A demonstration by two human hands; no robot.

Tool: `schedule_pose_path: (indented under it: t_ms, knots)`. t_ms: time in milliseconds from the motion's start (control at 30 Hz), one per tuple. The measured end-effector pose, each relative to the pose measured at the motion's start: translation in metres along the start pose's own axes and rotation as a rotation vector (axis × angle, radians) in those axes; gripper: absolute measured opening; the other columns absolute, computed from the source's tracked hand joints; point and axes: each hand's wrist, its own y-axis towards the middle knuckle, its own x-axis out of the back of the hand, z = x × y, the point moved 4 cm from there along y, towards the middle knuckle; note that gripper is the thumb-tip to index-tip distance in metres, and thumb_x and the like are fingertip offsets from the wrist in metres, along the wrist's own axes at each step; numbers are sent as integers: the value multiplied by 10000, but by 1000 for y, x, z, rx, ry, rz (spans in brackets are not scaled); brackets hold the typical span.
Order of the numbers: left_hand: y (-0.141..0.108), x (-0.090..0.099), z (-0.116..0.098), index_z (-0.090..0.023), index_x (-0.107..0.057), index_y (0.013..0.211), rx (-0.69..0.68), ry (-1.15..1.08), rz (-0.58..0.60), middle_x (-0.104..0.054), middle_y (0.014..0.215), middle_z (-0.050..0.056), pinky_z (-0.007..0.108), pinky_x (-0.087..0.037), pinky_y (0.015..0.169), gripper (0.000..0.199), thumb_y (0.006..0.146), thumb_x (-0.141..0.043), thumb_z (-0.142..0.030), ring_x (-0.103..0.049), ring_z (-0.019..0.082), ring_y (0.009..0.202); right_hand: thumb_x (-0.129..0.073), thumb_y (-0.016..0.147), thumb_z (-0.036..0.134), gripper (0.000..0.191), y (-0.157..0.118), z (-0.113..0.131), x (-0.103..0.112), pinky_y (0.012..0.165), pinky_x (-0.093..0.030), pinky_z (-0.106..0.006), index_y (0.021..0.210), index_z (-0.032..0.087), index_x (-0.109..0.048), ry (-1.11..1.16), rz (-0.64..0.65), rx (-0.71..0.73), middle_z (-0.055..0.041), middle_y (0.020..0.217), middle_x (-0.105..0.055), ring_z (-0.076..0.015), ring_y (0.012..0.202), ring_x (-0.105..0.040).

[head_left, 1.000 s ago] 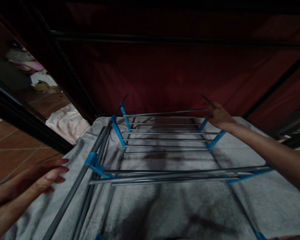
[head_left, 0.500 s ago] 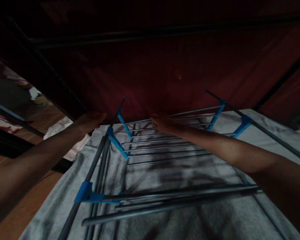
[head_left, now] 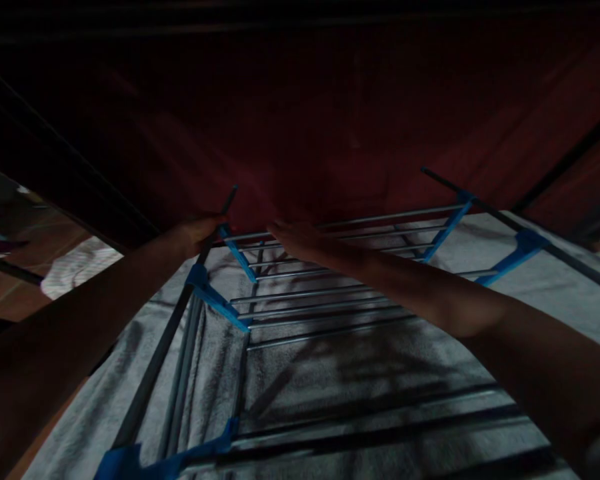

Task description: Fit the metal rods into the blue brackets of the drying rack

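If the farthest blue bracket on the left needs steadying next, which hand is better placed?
Probably the left hand: it is at the pole, right beside that blue bracket, though its grip is unclear. The right hand is farther from it, to the right.

Grey metal-tube rack, blue brackets, thin crossbars between side poles, lying on pale grey cloth

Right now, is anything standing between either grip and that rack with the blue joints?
Nothing visible does. The left-hand grip is at the left side tube of the rack, near its far end; the right-hand grip is at the far bars. It's too dim to confirm contact.
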Motion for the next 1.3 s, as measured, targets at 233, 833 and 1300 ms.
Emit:
schedule_pose_path:
  t_ms: [233, 833, 1300]
  knots:
    - [5, 1, 18, -159, -667, 932, 18, -52, 34, -697, 728, 31, 281, -580, 665, 73, 910, -629, -218, -685, 156, 648, -336, 972, 6, 486, 6, -7, 5, 1050, -462, -406, 1418, 126, -484, -48, -36, 53, -171, 1453, -566, -256, 1294, -577]
    - [-9, -4, 11, -110, -659, 986, 5, -96, 59, -705, 706, 20, 268, -552, 705, 178, 823, -663, -39, -673, 132, 628, -366, 978, 23, 416, 8, -12, 5, 1006, -477, -369, 1359, 98, -517, -60, -16, 86, -199, 1324, -648, -254, 1208, -635]
    - [-13, -5, 12, -142, -639, 1003, 6, -68, 45, -688, 671, 10, 274, -540, 775, 144, 984, -593, -276, -685, 136, 687, -414, 1002, 107, 353, 14, -15, 4, 971, -497, -412, 1329, 138, -545, -25, -25, 64, -174, 1324, -665, -275, 1214, -634]
